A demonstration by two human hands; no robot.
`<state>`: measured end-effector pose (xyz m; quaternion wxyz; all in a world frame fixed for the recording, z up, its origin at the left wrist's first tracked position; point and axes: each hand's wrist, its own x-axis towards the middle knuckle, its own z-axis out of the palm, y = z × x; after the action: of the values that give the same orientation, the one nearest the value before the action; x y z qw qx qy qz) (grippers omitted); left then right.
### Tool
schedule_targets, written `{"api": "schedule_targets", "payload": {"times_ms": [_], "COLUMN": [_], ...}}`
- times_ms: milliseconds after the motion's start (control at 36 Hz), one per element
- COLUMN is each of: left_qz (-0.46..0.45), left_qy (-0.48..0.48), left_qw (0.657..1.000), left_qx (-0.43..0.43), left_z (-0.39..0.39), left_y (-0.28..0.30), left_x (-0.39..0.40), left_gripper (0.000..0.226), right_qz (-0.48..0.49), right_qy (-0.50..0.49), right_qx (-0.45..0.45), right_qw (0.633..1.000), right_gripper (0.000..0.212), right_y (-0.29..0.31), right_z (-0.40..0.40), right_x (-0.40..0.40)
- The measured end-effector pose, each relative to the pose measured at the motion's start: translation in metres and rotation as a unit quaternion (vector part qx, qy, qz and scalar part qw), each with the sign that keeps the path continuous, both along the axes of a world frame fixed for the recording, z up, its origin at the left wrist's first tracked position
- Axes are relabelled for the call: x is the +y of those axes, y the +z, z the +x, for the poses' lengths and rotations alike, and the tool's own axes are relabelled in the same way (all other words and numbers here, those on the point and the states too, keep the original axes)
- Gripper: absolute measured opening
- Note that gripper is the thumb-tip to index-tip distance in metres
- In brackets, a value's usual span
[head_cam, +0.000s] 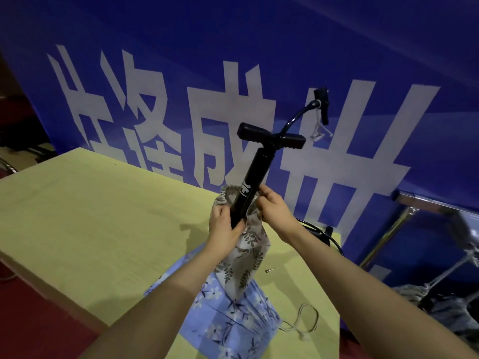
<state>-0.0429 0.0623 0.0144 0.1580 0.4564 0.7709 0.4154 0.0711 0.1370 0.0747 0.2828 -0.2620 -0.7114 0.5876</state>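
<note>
A pale yellow-green tabletop point(77, 216) fills the left of the frame. Behind it hangs a large blue banner point(259, 35) with big white Chinese characters. The one near the middle reads "成", and the others are cropped or partly hidden.

Just left of centre, the left hand point(224, 225) is curled round the lower barrel of a black plastic hand pump point(255, 174), with bag fabric gathered under its fingers. The pump stands tilted in mid-frame, its lower end down inside a beige drawstring cloth bag printed with grey-brown leaves point(246, 260) and its T-shaped handle point(269, 137) and thin black hose point(295, 117) up in the air. A white logo with small lettering sits on the barrel — too small to read.

The right hand point(272, 207), just right of the barrel, pinches the rim of the bag's mouth between thumb and fingers.

The pump looks rigid, light and rather smooth, so the barrel is the sure place to take hold; the hose would likely flop. The bag is soft and limp — best held at the hem of its mouth.

Under the bag a blue cloth bag with white flowers point(233, 320) lies flat. To its right rest a small metal needle point(270, 270) and a pale looped cord point(305, 320), and a chrome chair frame point(388, 237) stands at the far right.
</note>
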Motion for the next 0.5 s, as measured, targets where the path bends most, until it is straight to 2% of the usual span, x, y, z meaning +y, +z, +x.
{"api": "schedule_targets", "payload": {"times_ms": [111, 222, 278, 389, 500], "left_qz": [-0.038, -0.049, -0.018, 0.082, 0.171], "left_qy": [-0.006, -0.037, -0.047, 0.007, 0.018], "left_qw": [0.999, 0.998, 0.998, 0.984, 0.97], "left_qx": [0.015, 0.0, -0.042, -0.157, -0.174], "left_z": [-0.003, 0.0, 0.001, -0.001, -0.003], "left_y": [0.004, 0.012, 0.021, 0.038, 0.035], "left_x": [0.0, 0.001, 0.0, -0.001, -0.003], "left_gripper": [0.033, 0.037, 0.043, 0.04, 0.05], "right_qz": [0.006, 0.071, 0.102, 0.13, 0.137], "right_qy": [0.015, -0.066, -0.078, -0.071, -0.059], "right_qx": [-0.003, -0.017, -0.047, -0.117, -0.13], "right_qw": [1.0, 0.995, 0.991, 0.982, 0.98], "right_gripper": [0.033, 0.033, 0.036, 0.041, 0.037], "right_y": [0.0, -0.001, -0.004, -0.015, -0.027], "right_z": [0.0, -0.006, -0.006, -0.004, -0.002], "right_x": [0.0, -0.001, 0.0, -0.001, -0.007]}}
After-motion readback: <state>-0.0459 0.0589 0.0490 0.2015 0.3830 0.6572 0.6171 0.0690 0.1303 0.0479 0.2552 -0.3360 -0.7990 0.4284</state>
